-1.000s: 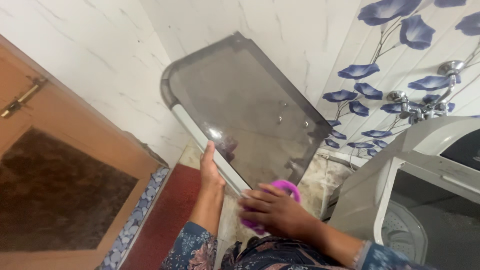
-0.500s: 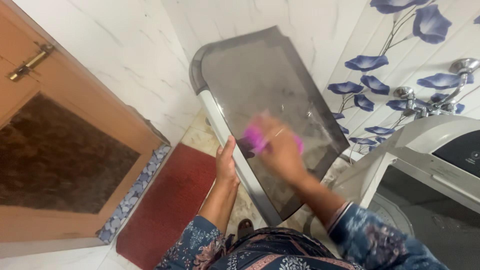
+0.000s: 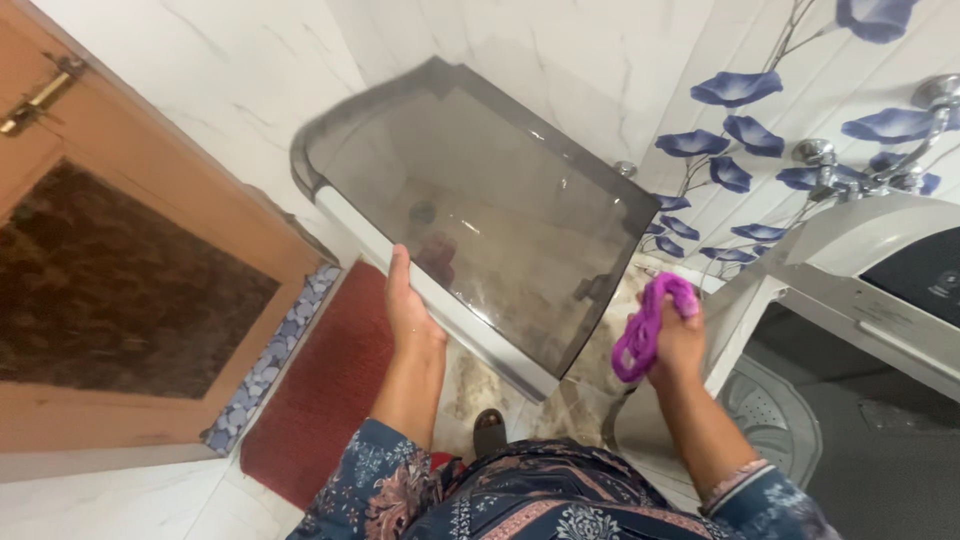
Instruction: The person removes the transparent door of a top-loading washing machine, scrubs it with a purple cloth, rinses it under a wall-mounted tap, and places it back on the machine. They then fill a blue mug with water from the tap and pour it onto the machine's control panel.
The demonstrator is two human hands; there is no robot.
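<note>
I am holding the smoked-grey lid panel (image 3: 480, 215) with my left hand (image 3: 408, 310), which is gripping its white front edge at 7 o'clock of the panel. The panel is standing tilted over the floor, between the marbled wall and the washing machine (image 3: 860, 330). My right hand (image 3: 678, 340) is clenching a purple scrubbing cloth (image 3: 648, 325), off the panel, just beside its 4 o'clock corner. A red floor mat (image 3: 325, 390) is lying at 8 o'clock.

lid (image 3: 480, 220): smoky glossy plastic | cloth (image 3: 645, 330): purple, soft | door (image 3: 120, 290): matt wood | taps (image 3: 860, 170): shiny metal
</note>
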